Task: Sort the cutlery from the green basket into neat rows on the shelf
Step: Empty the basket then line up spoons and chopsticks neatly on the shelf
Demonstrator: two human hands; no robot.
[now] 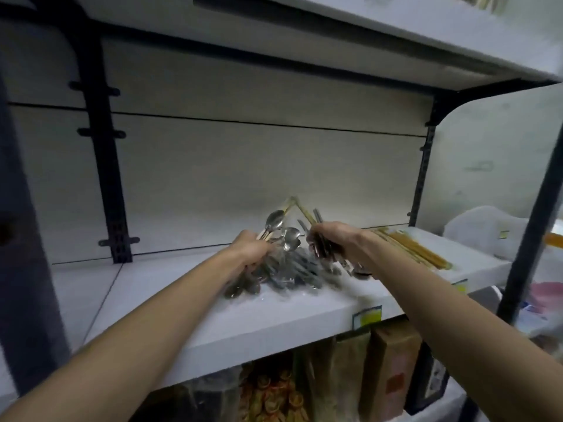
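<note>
A loose heap of metal cutlery (289, 274) lies on the white shelf (170, 300), spoons and handles crossing each other. My left hand (248, 249) grips a bunch of spoons (275, 222) with their bowls pointing up. My right hand (330, 239) grips another bunch of cutlery (313, 216), including pale gold handles that stick up toward the back wall. Both hands sit right over the heap, close together. The green basket is not in view. The picture is blurred by motion.
A row of yellow-brown sticks (414, 251) lies on the shelf to the right of my right hand. A black upright (105, 166) stands at the back left. Packaged goods (387, 367) fill the shelf below. White bags (484, 229) sit at far right.
</note>
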